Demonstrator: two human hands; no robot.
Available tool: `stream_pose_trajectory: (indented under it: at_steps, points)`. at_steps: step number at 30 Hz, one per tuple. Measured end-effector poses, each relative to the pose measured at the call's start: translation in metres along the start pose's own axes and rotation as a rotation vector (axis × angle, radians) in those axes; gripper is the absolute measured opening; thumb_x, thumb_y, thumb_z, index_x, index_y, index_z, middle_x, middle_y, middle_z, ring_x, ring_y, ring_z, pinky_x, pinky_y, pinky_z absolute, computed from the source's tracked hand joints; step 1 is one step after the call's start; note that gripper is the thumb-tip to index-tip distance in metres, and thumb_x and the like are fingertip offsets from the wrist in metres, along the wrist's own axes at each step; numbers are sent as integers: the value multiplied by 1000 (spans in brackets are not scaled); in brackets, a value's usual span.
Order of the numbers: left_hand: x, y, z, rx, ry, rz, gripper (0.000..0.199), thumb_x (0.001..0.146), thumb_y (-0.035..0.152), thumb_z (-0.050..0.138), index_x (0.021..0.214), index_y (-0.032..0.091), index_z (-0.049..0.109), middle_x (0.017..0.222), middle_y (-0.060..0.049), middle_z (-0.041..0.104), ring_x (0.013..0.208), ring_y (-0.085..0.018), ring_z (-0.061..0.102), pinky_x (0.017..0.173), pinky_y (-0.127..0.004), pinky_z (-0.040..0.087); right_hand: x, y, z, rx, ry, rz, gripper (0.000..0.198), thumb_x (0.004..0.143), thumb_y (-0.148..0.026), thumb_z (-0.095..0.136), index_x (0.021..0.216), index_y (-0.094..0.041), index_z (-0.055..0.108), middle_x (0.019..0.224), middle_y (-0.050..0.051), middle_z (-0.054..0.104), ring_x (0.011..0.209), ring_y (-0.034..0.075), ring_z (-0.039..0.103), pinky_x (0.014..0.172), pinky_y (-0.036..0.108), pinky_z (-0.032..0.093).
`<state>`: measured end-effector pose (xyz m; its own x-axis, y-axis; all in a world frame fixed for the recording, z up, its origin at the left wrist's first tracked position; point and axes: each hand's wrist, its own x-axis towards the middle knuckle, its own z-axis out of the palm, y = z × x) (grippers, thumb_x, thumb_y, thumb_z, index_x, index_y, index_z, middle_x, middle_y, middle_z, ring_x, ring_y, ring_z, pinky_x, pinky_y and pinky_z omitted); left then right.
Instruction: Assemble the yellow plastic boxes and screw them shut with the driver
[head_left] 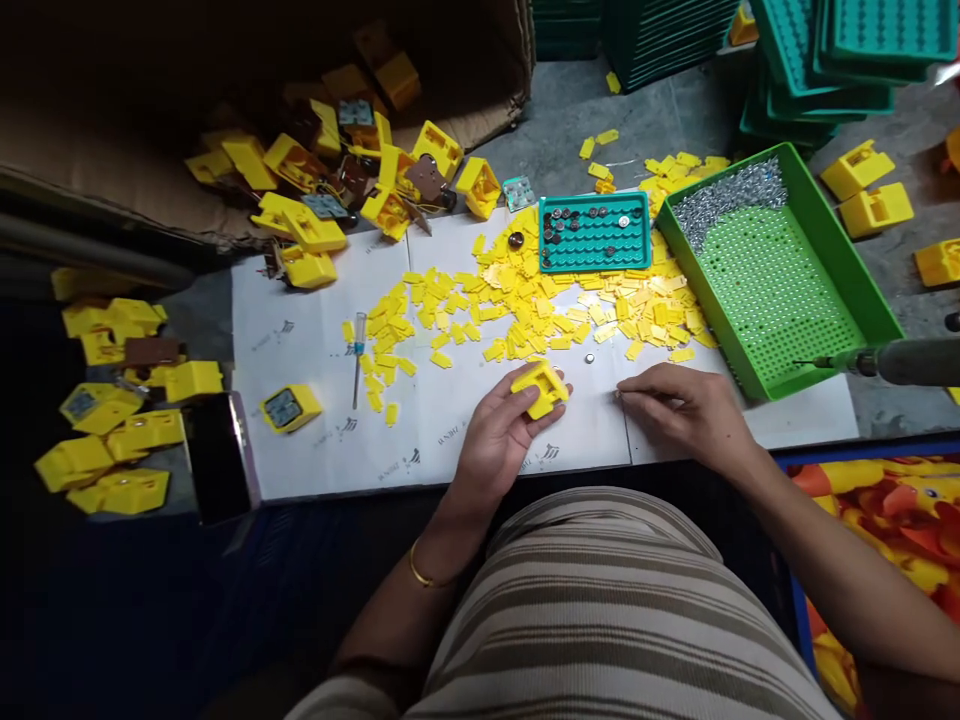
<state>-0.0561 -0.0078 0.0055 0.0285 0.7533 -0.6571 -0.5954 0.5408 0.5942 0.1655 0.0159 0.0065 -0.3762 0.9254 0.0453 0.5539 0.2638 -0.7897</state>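
My left hand (491,440) grips a hollow yellow plastic housing (551,397), its open side facing up. To the right of it, my right hand (686,408) hovers low over the white paper (450,430), thumb and fingertips pinched together. Whatever sits in that pinch is too small to make out. A small round silver button cell (589,358) lies on the paper between the two hands. Beyond them spreads a heap of small flat yellow plastic pieces (525,310). A teal ridged tray (594,262) behind the heap carries several button cells.
On the right, a green tray (795,280) contains many small screws (727,205); an electric screwdriver (915,362) points over it. Left lie a hand screwdriver (358,360), another yellow housing (307,403) and a phone (217,455). More housings (311,225) spill from a cardboard box (480,80).
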Motion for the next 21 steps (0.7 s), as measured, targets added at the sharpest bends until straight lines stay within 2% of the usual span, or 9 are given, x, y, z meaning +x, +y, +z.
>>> stream_pose_trajectory:
  at_steps: [3, 5, 8, 11, 14, 17, 19, 21]
  points:
    - [-2, -7, 7, 41, -5, -14, 28, 73, 20, 71, 100, 16, 67, 103, -8, 70, 91, -21, 69, 82, -36, 58, 6, -19, 8, 141, 73, -34, 10, 88, -27, 63, 92, -23, 71, 84, 2, 72, 72, 15, 66, 62, 27, 52]
    - [-4, -11, 10, 86, -19, -10, 31, 71, 22, 73, 101, 17, 68, 102, -7, 70, 92, -20, 68, 85, -39, 58, 10, -27, 14, 125, 73, -94, 11, 90, -27, 61, 94, -23, 70, 85, 2, 71, 75, 15, 65, 64, 27, 52]
    - [-7, -16, 12, 155, -53, -4, 36, 71, 25, 75, 105, 18, 68, 105, -7, 71, 97, -21, 67, 88, -39, 56, 12, -30, 21, -95, 62, -180, 12, 92, -25, 58, 93, -21, 69, 85, 3, 70, 77, 16, 63, 64, 28, 48]
    - [-10, -20, 12, 227, -47, 42, 41, 70, 26, 76, 109, 17, 67, 105, -7, 72, 98, -21, 67, 93, -37, 53, 8, -30, 25, -412, 80, -279, 13, 91, -23, 58, 88, -22, 70, 82, 3, 69, 73, 17, 59, 54, 28, 39]
    - [-11, -21, 9, 233, -50, 9, 44, 70, 27, 76, 110, 16, 66, 103, -8, 72, 96, -20, 67, 92, -37, 53, 3, -32, 24, -555, 38, -336, 14, 91, -20, 57, 89, -23, 71, 82, 2, 69, 73, 16, 58, 48, 29, 32]
    - [-11, -20, 3, 184, -63, -54, 44, 70, 30, 76, 109, 14, 66, 103, -8, 71, 94, -21, 67, 86, -36, 55, 4, -30, 20, -393, -18, -313, 15, 92, -23, 56, 98, -22, 70, 89, 3, 70, 78, 15, 62, 54, 26, 40]
    - [-11, -18, 0, 180, -48, -39, 44, 70, 31, 76, 109, 14, 66, 102, -8, 71, 92, -21, 67, 83, -34, 55, 10, -26, 18, -223, 11, -276, 18, 93, -24, 55, 103, -19, 69, 93, 4, 70, 81, 14, 64, 64, 24, 47]
    - [-11, -15, -2, 192, -23, -13, 44, 70, 31, 76, 110, 15, 66, 102, -8, 71, 92, -21, 68, 81, -33, 56, 20, -19, 17, -198, 67, -224, 19, 93, -23, 54, 103, -17, 69, 94, 6, 69, 81, 15, 65, 68, 25, 48]
